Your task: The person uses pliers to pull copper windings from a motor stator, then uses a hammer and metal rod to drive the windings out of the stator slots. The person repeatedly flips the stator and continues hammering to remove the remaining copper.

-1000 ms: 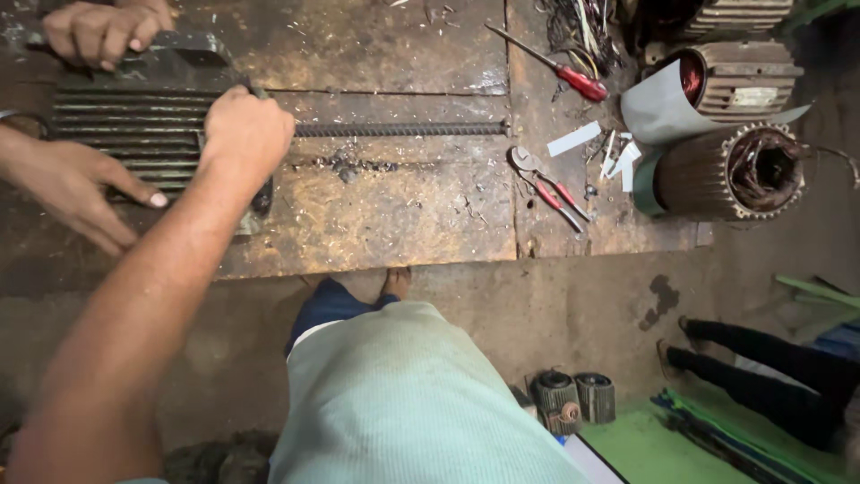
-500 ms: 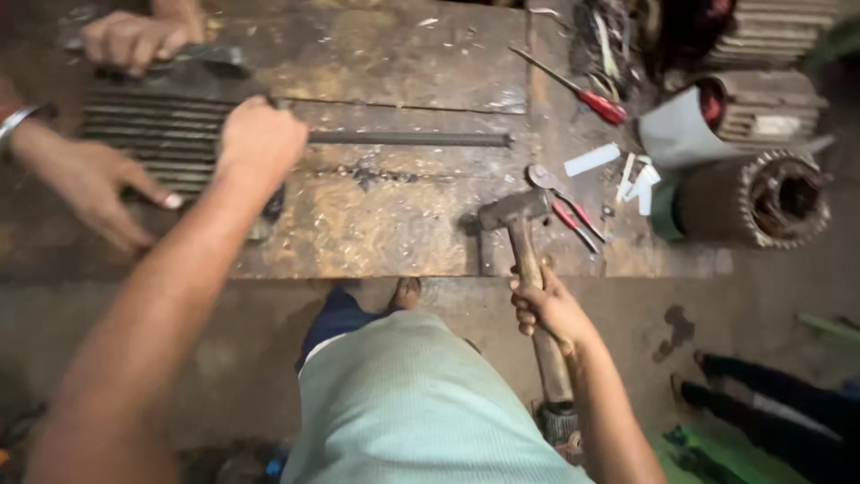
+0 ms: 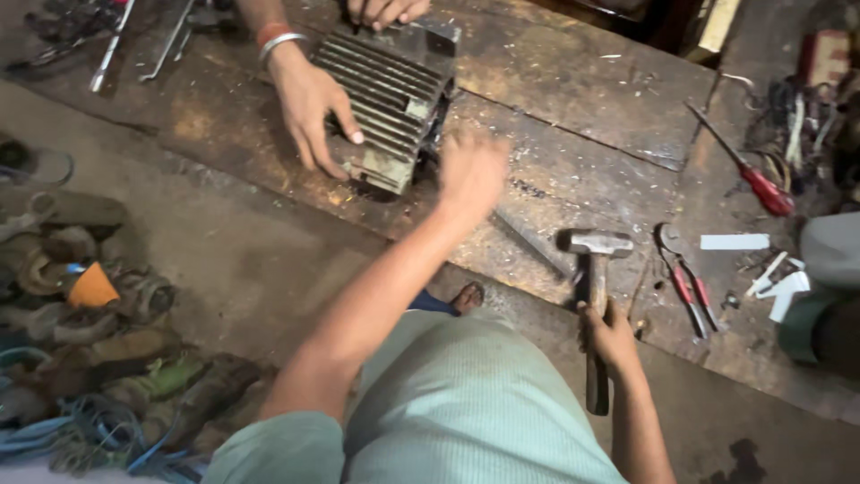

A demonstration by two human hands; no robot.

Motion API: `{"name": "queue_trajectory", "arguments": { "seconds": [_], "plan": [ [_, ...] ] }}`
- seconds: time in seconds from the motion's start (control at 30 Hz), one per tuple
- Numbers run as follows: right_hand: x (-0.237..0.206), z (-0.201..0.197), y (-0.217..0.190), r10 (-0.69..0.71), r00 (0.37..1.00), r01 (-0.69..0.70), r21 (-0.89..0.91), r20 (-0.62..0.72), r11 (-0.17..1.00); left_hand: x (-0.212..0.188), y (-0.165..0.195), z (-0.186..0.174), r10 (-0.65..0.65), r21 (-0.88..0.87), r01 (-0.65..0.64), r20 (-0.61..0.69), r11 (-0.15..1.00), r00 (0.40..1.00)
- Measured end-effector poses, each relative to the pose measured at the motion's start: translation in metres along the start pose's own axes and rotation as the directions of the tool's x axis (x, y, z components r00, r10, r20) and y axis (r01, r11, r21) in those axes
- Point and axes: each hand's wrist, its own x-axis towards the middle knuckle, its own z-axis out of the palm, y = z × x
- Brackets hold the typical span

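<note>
Ribbed metal casing (image 3: 391,99) by left hand (image 3: 470,172); steel-headed hammer (image 3: 594,296) in right hand (image 3: 609,338).

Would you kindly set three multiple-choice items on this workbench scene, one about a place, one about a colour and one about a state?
1. Where does the hammer's head rest?
A. On the wooden workbench
B. On the floor
C. On the finned housing

2. What colour is the screwdriver's handle?
A. Blue
B. Red
C. Yellow

3. How is the person's right hand engaged?
A. Open and empty
B. Flat on the bench
C. Closed around the hammer's handle

Answers:
1 A: the hammer has its metal head lying on the workbench, right of the finned metal housing.
2 B: the screwdriver at the bench's right end has a red grip.
3 C: the right hand grips the wooden handle, while the left hand is blurred beside the housing, which another person's hand steadies.
</note>
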Motion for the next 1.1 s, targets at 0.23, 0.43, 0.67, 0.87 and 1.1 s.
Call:
{"name": "queue_trajectory", "arguments": {
  "seconds": [0.23,0.43,0.67,0.87,1.1],
  "plan": [
    [-0.007,0.015,-0.019,-0.087,0.991,0.065,-0.199,-0.1,0.978,-0.055,0.042,-0.033,0.395,-0.513,0.422,0.168,-0.748,0.903],
    [-0.009,0.011,-0.026,-0.076,0.99,0.023,-0.399,-0.117,0.916,-0.06,0.044,-0.032,0.278,-0.527,0.326,0.17,-0.785,0.945],
    [-0.008,0.018,-0.028,-0.083,0.974,-0.02,-0.452,-0.209,0.892,-0.036,0.041,-0.056,0.305,-0.391,0.301,0.053,-0.87,0.951],
    [0.005,0.021,-0.018,-0.081,0.964,-0.073,-0.547,-0.253,0.834,-0.026,0.026,-0.053,0.439,-0.84,0.284,0.061,-0.462,0.896],
    [0.006,0.027,-0.007,-0.043,0.946,-0.118,-0.465,-0.322,0.877,-0.029,0.001,0.004,0.638,-0.893,0.366,0.124,-0.263,0.76]
  ]
}}
